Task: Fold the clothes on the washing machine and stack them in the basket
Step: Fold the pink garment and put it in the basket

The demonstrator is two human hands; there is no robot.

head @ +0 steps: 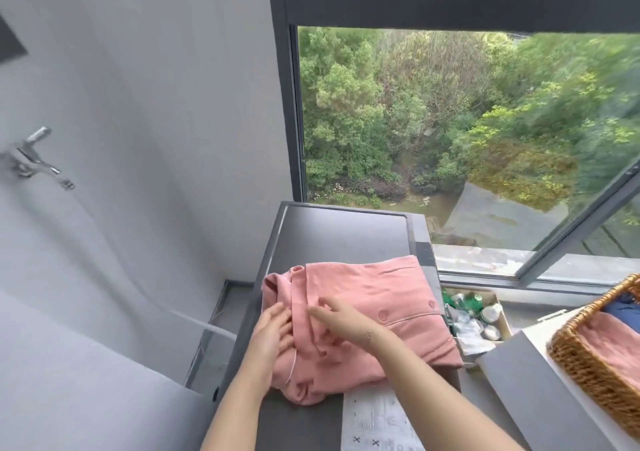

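While a large window [450,121] with trees behind it fills the far right, the grey washing machine [339,236] stands below it, carrying a partly folded pink button-up pyjama top [374,295] on its near half. At the right edge, a wicker basket [585,374] holds folded pink and navy clothes. Both hands lie on the top's left side: the left hand [273,333] flat with fingers relaxed, the right hand [343,319] pressing with straight fingers, neither gripping. A printed sheet [377,423] lies nearest.
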